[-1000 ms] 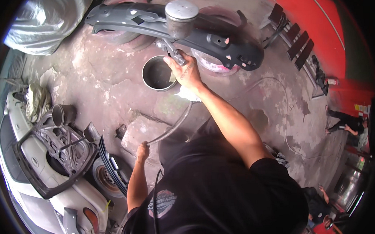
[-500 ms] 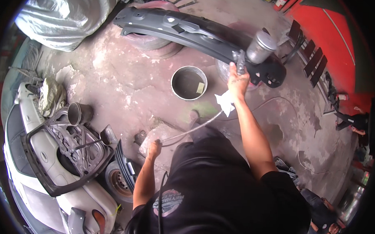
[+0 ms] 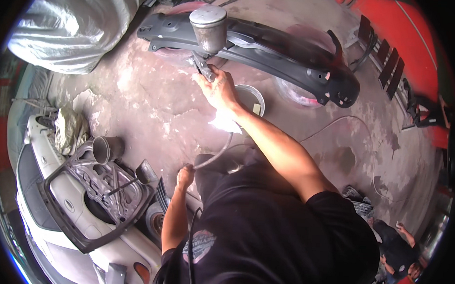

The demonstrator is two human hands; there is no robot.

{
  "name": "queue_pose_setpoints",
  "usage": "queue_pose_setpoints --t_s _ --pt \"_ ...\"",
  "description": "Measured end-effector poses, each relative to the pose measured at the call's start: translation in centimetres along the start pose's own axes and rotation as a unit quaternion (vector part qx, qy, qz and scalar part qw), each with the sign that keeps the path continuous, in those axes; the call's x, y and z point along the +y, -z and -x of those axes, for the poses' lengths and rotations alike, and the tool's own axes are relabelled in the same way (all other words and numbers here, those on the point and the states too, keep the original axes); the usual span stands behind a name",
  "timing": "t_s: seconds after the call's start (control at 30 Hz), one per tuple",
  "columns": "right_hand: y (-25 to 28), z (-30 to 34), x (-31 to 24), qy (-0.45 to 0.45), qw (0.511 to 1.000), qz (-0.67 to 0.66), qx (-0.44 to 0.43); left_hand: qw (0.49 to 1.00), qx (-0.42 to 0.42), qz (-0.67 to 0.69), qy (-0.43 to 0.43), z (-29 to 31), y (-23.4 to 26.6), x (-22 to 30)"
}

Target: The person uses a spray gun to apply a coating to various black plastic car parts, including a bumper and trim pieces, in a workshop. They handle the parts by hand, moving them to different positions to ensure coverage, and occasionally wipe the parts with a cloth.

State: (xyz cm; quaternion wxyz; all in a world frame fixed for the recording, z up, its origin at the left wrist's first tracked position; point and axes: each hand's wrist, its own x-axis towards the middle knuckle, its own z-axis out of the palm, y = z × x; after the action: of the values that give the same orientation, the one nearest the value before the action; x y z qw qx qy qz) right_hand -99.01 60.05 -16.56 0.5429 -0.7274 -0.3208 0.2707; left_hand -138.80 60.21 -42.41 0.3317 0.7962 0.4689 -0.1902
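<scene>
Stained concrete floor (image 3: 153,109) underfoot; your left hand (image 3: 185,176), 7 o'clock, fist closed on air hose (image 3: 214,156); your right hand (image 3: 219,87) grips spray gun (image 3: 207,33) at 12 o'clock over dark bumper (image 3: 270,53); metal bucket (image 3: 251,99) just beside wrist; slack hose could snag, jerking gun and streaking the coat.

I see a bare concrete floor (image 3: 153,109), stained and mottled pink-grey, lit by bright daylight with a glare patch near the middle. A silver-grey cover (image 3: 76,26) is draped over a bulky shape at upper left. A white car body panel (image 3: 59,221) lies at lower left with a dark frame (image 3: 93,197) resting on it. A red wall (image 3: 411,33) stands at upper right, with dark slats (image 3: 386,57) leaning along its base.
</scene>
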Motion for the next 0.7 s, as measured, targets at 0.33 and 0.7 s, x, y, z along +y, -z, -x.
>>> queue_pose_setpoints --t_s 0.33,0.7 --pt "1.9 2.5 2.3 -0.104 0.939 0.077 0.319 0.944 -0.113 -0.133 -0.280 -20.7 7.1 -0.7" --pt "-15.5 -6.9 -0.4 -0.195 0.884 0.123 0.407 0.819 -0.285 -0.219 -0.447 -33.8 19.2 -8.8"
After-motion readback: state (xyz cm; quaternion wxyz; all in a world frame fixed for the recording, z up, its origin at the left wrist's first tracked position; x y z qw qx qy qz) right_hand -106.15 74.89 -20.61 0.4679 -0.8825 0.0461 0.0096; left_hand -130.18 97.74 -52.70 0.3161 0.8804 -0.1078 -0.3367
